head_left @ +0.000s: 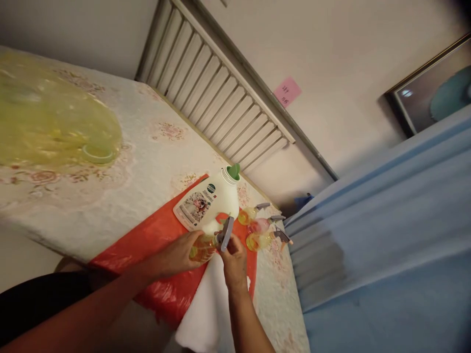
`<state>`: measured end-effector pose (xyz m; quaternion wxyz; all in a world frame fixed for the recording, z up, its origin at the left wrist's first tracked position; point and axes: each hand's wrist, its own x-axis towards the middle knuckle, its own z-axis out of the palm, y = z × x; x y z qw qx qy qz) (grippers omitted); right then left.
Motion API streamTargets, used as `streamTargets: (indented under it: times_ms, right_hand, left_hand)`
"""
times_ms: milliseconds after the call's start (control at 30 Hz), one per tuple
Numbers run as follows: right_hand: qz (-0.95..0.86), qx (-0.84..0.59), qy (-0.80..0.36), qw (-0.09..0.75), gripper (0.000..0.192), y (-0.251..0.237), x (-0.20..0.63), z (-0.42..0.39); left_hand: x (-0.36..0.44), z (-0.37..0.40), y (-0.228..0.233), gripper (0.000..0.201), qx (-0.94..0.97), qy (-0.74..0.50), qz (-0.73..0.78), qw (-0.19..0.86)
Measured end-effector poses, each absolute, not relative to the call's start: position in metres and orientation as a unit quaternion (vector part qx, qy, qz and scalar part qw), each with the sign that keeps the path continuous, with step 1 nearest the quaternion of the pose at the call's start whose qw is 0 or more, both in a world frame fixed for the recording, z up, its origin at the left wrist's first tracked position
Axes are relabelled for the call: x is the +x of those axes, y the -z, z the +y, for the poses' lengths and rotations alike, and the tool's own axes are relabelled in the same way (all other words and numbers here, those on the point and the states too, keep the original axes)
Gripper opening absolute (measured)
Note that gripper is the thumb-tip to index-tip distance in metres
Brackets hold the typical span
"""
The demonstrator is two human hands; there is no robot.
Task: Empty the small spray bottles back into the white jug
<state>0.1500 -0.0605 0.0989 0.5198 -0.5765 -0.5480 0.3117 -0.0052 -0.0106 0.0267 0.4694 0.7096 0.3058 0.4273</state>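
Observation:
My left hand (179,255) grips a small spray bottle (203,247) of yellow liquid around its body. My right hand (233,259) holds the bottle's grey trigger head (225,233). Just behind stands a large white detergent jug (208,202) with a printed label and a green funnel (233,171) in its open mouth. To the right, three more small spray bottles (259,226) with yellow or pink liquid and grey heads lie together on the table.
A red plastic sheet (147,247) and a white cloth (206,309) cover the floral-patterned table (154,147). A yellow-green plastic bag (47,117) lies at the far left. A radiator (221,88) runs behind; blue fabric (386,235) fills the right side.

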Motion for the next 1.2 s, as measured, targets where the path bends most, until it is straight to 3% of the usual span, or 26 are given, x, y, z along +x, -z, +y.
streamTargets:
  times_ms: [200, 433, 633, 1000, 1200]
  right_hand:
    - [-0.513, -0.563, -0.34, 0.552, 0.016, -0.112, 0.154, -0.071]
    - [-0.488, -0.518, -0.383, 0.589, 0.021, -0.135, 0.167, -0.095]
    - [-0.455, -0.441, -0.451, 0.629, 0.023, -0.155, 0.178, -0.121]
    - [-0.374, -0.331, -0.553, 0.667, 0.027, -0.173, 0.198, -0.168]
    - [-0.388, -0.325, -0.557, 0.658, 0.032, -0.183, 0.208, -0.187]
  left_hand:
    - [-0.004, -0.025, -0.037, 0.056, 0.71, -0.422, 0.29, 0.483]
    - [0.003, -0.066, -0.058, 0.066, 0.61, -0.403, 0.222, 0.646]
    - [0.011, -0.1, -0.069, 0.073, 0.59, -0.395, 0.211, 0.672]
    - [0.033, -0.151, -0.101, 0.054, 0.544, -0.352, 0.138, 0.749]
    - [0.045, -0.168, -0.108, 0.058, 0.503, -0.325, 0.127, 0.79]
